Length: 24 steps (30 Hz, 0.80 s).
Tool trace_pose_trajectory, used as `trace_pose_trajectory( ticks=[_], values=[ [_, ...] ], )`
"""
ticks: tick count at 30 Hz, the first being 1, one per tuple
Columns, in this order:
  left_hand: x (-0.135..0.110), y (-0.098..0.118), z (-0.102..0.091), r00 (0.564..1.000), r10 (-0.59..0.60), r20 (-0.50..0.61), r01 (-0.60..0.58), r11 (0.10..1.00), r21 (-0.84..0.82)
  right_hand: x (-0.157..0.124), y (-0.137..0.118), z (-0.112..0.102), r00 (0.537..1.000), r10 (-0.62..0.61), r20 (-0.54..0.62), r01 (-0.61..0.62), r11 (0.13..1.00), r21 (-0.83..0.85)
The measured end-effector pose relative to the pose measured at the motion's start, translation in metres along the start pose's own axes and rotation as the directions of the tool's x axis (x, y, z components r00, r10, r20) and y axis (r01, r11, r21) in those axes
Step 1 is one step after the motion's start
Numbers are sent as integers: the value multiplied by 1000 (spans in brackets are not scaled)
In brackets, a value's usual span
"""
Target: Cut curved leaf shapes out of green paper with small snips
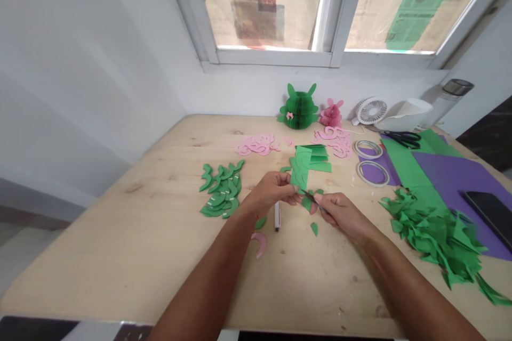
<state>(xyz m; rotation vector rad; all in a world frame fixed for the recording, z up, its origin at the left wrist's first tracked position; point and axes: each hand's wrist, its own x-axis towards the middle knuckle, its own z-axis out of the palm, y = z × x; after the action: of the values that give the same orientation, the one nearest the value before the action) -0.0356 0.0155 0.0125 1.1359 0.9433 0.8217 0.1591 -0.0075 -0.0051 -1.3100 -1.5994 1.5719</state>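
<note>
The left hand (272,192) has its grip closed on a strip of green paper (299,170), held above the middle of the bench (120,256). The right hand (340,217) pinches a small dark blade (310,197) against this strip. Many cut green leaf shapes (222,192) lie already at left, and pink curved pieces (256,145) lie on the far side. Green sheets (404,162) and a big heap of green scraps (434,234) remain at right. Near the far wall stands a green honeycomb paper figure (299,109).
</note>
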Motion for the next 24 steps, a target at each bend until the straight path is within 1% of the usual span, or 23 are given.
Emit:
trace_pose_trajectory(
  ticks=[24],
  values=[
    [-1,2,1,1000,2,-6,-2,1000,21,1,-1,1,1000,3,-10,-3,1000,11]
  ],
)
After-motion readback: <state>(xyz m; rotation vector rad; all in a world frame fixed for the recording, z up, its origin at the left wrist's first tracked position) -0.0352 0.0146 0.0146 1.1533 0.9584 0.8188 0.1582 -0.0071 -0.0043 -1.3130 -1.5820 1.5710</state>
